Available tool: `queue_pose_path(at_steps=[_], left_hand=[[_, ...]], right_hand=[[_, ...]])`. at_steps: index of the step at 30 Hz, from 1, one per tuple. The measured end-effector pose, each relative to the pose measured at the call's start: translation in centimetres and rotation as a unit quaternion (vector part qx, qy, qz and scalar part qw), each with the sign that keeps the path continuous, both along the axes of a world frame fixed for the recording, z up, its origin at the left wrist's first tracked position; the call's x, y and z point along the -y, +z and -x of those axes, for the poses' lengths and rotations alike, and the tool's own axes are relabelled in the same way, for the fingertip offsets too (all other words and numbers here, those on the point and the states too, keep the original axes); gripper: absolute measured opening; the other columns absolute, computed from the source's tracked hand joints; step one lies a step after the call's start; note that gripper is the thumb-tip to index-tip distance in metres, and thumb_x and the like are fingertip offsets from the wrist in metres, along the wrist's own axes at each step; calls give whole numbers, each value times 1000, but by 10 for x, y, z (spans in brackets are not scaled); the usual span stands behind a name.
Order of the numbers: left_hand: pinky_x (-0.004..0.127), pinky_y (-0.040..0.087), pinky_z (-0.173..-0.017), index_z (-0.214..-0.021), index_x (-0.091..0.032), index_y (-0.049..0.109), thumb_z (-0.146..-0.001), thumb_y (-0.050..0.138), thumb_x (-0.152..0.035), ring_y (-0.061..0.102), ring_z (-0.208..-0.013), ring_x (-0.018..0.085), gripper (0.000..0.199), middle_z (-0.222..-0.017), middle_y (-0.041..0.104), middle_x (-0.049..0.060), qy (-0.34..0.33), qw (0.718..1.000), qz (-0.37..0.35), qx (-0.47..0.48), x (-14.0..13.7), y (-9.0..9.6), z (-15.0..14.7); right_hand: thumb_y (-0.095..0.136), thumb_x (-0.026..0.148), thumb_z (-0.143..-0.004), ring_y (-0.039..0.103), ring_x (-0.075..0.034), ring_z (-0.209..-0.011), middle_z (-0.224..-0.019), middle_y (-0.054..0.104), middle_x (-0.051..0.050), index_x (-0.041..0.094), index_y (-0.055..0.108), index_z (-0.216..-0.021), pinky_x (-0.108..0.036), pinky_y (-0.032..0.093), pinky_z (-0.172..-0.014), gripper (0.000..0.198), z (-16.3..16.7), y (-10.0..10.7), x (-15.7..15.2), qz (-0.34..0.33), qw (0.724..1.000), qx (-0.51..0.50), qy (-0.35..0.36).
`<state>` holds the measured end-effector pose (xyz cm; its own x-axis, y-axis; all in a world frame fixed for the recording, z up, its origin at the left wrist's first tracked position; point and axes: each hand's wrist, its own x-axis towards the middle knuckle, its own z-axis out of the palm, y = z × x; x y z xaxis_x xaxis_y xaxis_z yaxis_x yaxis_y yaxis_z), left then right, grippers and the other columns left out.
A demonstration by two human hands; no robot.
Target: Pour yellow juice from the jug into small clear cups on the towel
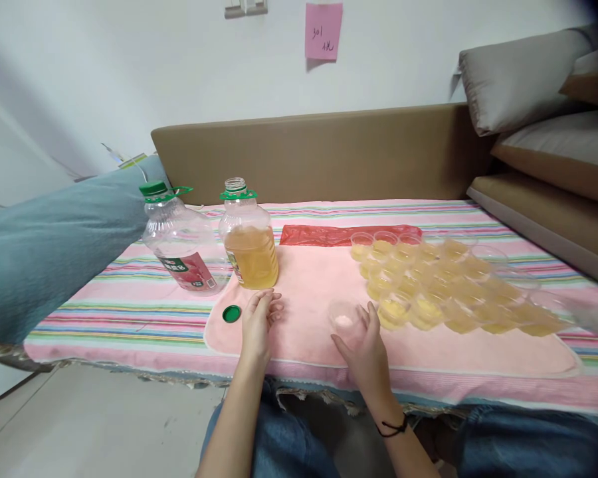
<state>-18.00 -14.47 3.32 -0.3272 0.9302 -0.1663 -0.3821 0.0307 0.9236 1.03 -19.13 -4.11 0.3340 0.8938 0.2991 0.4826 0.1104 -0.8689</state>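
My right hand (367, 345) has its thumb and fingers around the near right side of a clear plastic cup (343, 315), with no juice visible in it, over the pink cloth. My left hand (260, 318) holds nothing; its fingers are apart and slightly bent, just in front of an uncapped bottle (254, 255) part full of yellow juice. A green cap (232, 314) lies to the left of that hand. Right of the cup stand several rows of clear cups (428, 309) with yellow juice in them.
A see-through bottle (182, 242) with a green cap and handle stands at the left. Behind the cups lies a red plastic bag (319, 235). Grey and brown cushions (553, 139) are stacked at the right; a blue-green cushion (70, 239) lies left.
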Motion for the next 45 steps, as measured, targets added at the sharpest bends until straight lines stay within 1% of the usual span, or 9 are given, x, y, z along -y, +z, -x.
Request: queue_pose_path(at_steps=[5,9,16,23,31,36,39,43,45], left_hand=[[20,43,-54,-87,-15,60,-66,72,-42,59,-61,9,37,-86,66,4,16,998,-26,-49,1,-4,-4],[23,45,-64,-91,-18,59,-72,68,-38,60,-76,12,29,-93,62,3,95,982,-95,-131,3,5,-10],[35,42,-98,-109,-22,49,-80,63,-33,51,-115,20,34,-118,53,7,261,920,-183,-230,-41,40,13],[39,41,-101,-111,-19,47,-82,59,-40,53,-117,23,38,-118,53,11,268,923,-166,-220,-75,15,47],[40,35,-111,-133,-23,41,-73,68,-25,46,-129,24,66,-136,49,10,147,912,-217,-316,-81,-3,71],[42,37,-109,-141,-23,33,-70,74,-29,42,-133,28,82,-142,42,13,129,902,-217,-350,-85,-15,76],[42,38,-108,-141,-24,31,-68,77,-31,43,-132,28,86,-143,41,14,121,917,-204,-322,-89,-16,76],[42,37,-109,-141,-25,30,-62,82,-35,42,-133,28,94,-144,40,13,82,935,-193,-286,-94,-14,78],[41,38,-108,-139,-26,34,-60,83,-38,45,-131,27,93,-142,44,12,50,946,-201,-248,-97,-14,83]], right_hand=[[54,31,-89,64,-28,-105,-126,60,-15,21,45,-135,-46,57,-84,48,-9,8,50,-39,999,34,-11],[58,28,-90,68,-19,-79,-103,66,-8,24,57,-122,-35,61,-71,32,-13,49,58,-122,992,-7,14],[64,16,-86,72,-17,-90,-104,71,-3,25,62,-112,-31,62,-80,27,2,162,-16,-259,954,-52,139],[47,6,-88,66,-20,-102,-105,72,-7,21,66,-98,-39,54,-91,26,55,227,-100,-415,868,113,248],[54,11,-81,61,-28,-102,-108,69,-12,17,62,-107,-46,49,-90,28,119,217,-171,-366,841,220,333],[52,12,-84,60,-27,-93,-97,69,-9,19,63,-104,-45,49,-86,24,115,212,-179,-395,822,214,349],[57,18,-84,56,-26,-109,-113,64,-9,22,59,-112,-47,45,-96,28,103,203,-183,-375,848,154,343],[73,37,-74,38,-29,-135,-144,42,-12,25,43,-132,-51,37,-108,66,88,172,-193,-157,926,-1,343],[81,40,-65,32,-31,-140,-149,38,-13,25,40,-135,-54,29,-114,82,85,151,-200,-27,916,-29,399]])
